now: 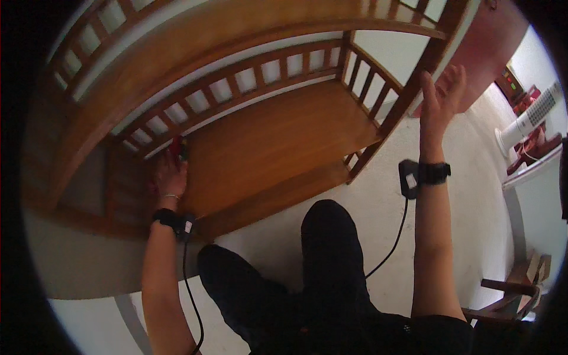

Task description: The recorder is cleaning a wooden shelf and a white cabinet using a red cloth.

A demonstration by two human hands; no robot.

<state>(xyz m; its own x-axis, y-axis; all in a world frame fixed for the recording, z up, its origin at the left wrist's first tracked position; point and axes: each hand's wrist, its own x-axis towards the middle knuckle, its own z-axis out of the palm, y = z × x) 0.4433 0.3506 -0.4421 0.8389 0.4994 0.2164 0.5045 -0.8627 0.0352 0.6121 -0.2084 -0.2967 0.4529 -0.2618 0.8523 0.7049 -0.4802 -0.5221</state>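
Note:
A wooden bunk bed (275,128) with slatted rails stands before me. My left hand (171,175) reaches to the left end of its lower bunk and touches a small red and green object (181,148) beside the back rail. The object's kind is unclear, and so is whether my fingers are closed around it. My right hand (441,100) is raised near the bed's right post (415,77), palm up with fingers apart, holding nothing. Each wrist wears a black strap with a cabled device.
Upper-bunk boards (199,40) hang over the lower bunk. A reddish door or panel (488,49) is behind the right post. A white tower fan (528,120) stands at the right, with a dark wooden chair (506,297) at the lower right. Cables run from both wrists.

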